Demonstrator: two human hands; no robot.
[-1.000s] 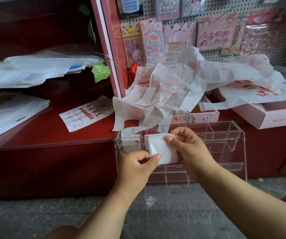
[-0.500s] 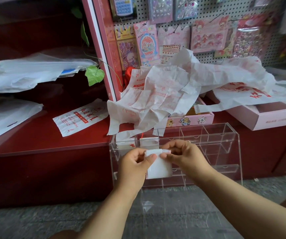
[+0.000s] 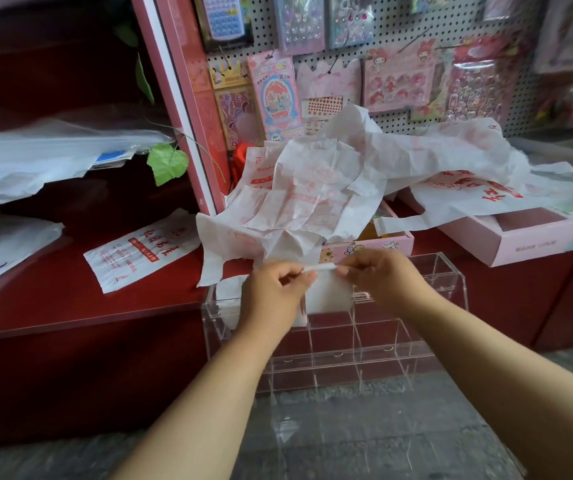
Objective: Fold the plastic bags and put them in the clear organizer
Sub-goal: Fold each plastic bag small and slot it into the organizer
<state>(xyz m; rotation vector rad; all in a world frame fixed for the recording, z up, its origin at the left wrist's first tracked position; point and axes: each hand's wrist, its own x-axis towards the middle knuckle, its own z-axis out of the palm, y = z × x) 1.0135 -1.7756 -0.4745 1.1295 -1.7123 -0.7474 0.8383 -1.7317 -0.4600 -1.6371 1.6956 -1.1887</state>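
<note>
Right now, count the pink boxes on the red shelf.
2. One pink box with cartoon animals sits behind the organizer, under the bag pile. The other is at right. Bags may hide more.

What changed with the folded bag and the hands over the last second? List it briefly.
The folded bag went from facing the camera, gripped at its sides, to hanging from its top edge. Left hand and right hand shifted to pinch that edge, holding it over the clear organizer. Neither let go. The pile of unfolded bags and flat bag on the red shelf stayed put.
</note>
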